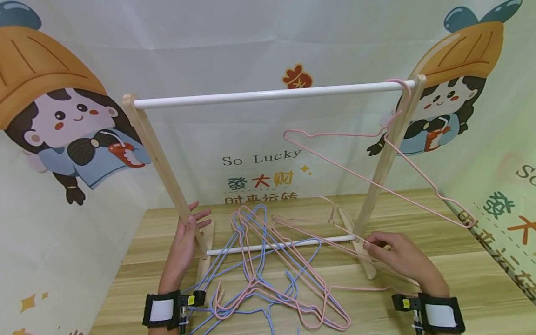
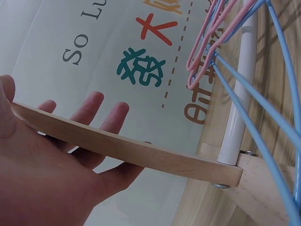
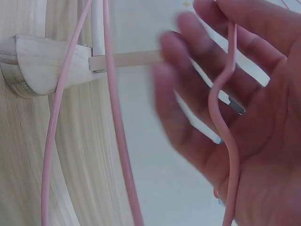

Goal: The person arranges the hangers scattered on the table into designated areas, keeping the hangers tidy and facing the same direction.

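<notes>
My left hand (image 1: 184, 237) holds the left wooden post (image 1: 163, 170) of a small clothes rack low down. Its thumb lies along the near side, and its fingers reach past the far side. Beside the right post, my right hand (image 1: 395, 253) pinches a pink wire hanger (image 3: 229, 141) at one shoulder between thumb and forefinger. The other fingers are loosely bent and blurred in the right wrist view. That hanger's hook points up, inside the frame of the rack. Another pink hanger (image 1: 343, 135) hangs by its hook from the right end of the white top rail (image 1: 268, 95).
Several pink hangers (image 1: 325, 284) and blue hangers (image 1: 268, 311) lie tangled on the wood-grain table (image 1: 130, 279), partly over the white lower bar (image 1: 234, 250). A wooden foot (image 1: 364, 260) supports the right post. Printed cloth (image 1: 251, 60) stands behind and at the sides.
</notes>
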